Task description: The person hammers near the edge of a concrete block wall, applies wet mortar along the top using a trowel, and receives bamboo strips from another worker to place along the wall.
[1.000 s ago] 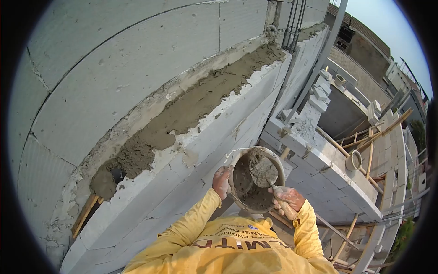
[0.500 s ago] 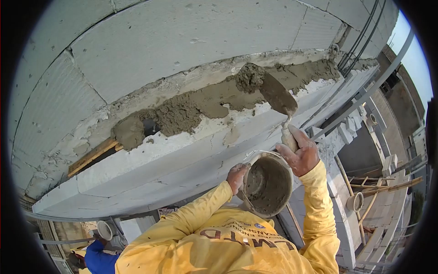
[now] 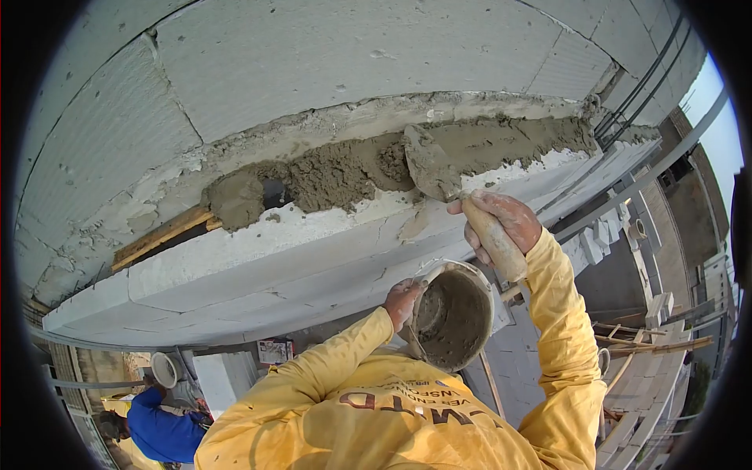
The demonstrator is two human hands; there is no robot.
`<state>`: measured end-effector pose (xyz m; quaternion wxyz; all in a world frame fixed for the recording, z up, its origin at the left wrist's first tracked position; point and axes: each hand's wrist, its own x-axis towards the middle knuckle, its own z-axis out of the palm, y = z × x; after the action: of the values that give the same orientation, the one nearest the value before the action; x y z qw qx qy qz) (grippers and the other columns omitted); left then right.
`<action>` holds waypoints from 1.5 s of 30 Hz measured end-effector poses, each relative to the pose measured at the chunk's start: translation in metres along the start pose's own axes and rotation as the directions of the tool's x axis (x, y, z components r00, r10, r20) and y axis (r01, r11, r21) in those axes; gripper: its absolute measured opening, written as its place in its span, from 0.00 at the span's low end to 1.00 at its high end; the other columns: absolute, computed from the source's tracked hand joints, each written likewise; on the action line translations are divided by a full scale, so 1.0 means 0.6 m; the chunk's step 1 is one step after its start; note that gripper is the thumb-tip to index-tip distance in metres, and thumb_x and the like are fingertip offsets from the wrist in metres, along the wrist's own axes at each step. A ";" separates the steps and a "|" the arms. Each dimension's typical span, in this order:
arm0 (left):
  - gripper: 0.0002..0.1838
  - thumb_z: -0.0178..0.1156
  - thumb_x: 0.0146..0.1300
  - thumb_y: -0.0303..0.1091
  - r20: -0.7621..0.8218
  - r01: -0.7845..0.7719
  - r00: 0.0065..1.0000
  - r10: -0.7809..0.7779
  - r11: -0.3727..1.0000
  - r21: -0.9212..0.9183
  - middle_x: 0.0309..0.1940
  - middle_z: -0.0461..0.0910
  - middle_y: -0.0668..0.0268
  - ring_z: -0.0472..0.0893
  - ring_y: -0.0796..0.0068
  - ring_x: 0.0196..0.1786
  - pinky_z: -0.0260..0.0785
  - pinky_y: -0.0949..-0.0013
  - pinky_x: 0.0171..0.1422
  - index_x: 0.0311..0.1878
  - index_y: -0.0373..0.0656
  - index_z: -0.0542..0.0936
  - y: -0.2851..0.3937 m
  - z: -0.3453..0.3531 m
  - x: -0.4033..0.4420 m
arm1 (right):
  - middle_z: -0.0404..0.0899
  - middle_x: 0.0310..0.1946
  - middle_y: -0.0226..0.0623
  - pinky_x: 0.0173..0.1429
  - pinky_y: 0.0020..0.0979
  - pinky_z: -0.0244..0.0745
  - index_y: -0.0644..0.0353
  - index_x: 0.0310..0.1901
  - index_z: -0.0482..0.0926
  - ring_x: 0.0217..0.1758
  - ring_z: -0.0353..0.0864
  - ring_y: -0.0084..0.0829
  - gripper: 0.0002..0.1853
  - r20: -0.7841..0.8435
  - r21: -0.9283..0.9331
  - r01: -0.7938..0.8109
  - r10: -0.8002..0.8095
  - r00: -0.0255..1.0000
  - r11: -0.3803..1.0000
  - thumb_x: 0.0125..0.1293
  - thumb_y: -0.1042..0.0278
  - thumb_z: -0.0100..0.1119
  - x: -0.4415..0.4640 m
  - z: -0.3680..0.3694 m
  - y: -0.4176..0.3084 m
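Right hand [image 3: 509,219] and left hand [image 3: 401,304] are both closed on something: one wraps the trowel's handle at the centre right of the frame, the other grips the rim of the bucket just below centre. Of these things, the band of mortar [image 3: 337,176] across the middle of the frame should be soft, wet and clinging. The bucket [image 3: 470,298] likely has some weight and wants a firm hold at its rim, where grit may make it slick; its inside is shaded, so its fill is hard to judge. The trowel [image 3: 432,168] looks light and stiff, best held by its thick handle. Grey-brown mortar lies lumpy at left, smoother at right, along the pale block wall [image 3: 352,63]. The bucket is round, tilted and smeared inside; the trowel's blade, touching the band, is coated grey.
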<state>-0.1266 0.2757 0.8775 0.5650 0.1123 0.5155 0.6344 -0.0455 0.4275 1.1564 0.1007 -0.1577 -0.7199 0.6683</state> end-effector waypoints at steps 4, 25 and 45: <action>0.13 0.56 0.67 0.37 -0.018 0.035 0.999 -0.034 0.998 0.060 0.37 0.79 0.69 0.76 0.79 0.38 0.69 0.71 0.46 0.48 0.39 0.78 -0.005 -0.005 -0.003 | 0.80 0.33 0.44 0.33 0.30 0.76 0.63 0.50 0.76 0.26 0.82 0.32 0.22 0.117 -0.192 0.000 0.023 0.993 0.981 0.74 0.51 0.44 0.004 0.027 0.011; 0.10 0.54 0.68 0.36 0.064 0.060 0.995 -0.074 0.980 0.189 0.35 0.77 0.71 0.74 0.80 0.37 0.68 0.71 0.44 0.46 0.41 0.78 -0.015 0.015 0.004 | 0.80 0.44 0.51 0.54 0.37 0.75 0.70 0.57 0.74 0.47 0.82 0.42 0.29 0.068 -0.573 -0.072 0.135 0.989 0.816 0.72 0.46 0.50 0.003 0.019 -0.033; 0.18 0.56 0.69 0.39 -0.016 -0.031 0.999 0.031 0.999 -0.027 0.44 0.79 0.67 0.75 0.79 0.43 0.67 0.72 0.51 0.56 0.36 0.76 0.000 -0.032 -0.024 | 0.79 0.38 0.48 0.44 0.38 0.80 0.58 0.62 0.72 0.40 0.83 0.39 0.24 0.273 -0.962 0.273 -0.043 0.961 0.011 0.75 0.50 0.44 0.004 -0.237 0.020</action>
<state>-0.1356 0.2538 0.8753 0.5527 0.1076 0.5092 0.6509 0.0037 0.5612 1.1568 -0.0232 -0.0452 -0.9984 -0.0263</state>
